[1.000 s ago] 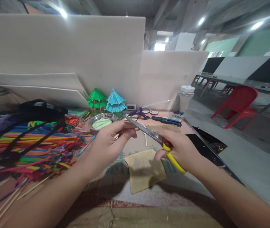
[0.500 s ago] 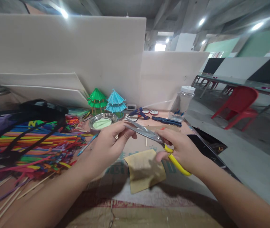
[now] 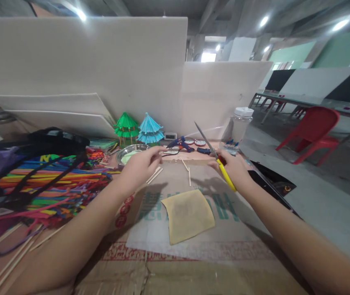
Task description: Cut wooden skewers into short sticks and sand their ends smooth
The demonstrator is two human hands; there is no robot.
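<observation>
Two hands work mid-frame: the right hand (image 3: 232, 168) grips yellow-handled scissors (image 3: 226, 174), blades up, probably for safe clearance; the left hand (image 3: 141, 166) has bunched fingers, contents unclear.

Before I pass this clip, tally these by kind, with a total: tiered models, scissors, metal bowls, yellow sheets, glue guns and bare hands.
Tiered models: 2, green model and blue model
Scissors: 1
Metal bowl: 1
Yellow sheet: 1
Glue gun: 1
Bare hands: 2, left hand and right hand
Total: 8
</observation>
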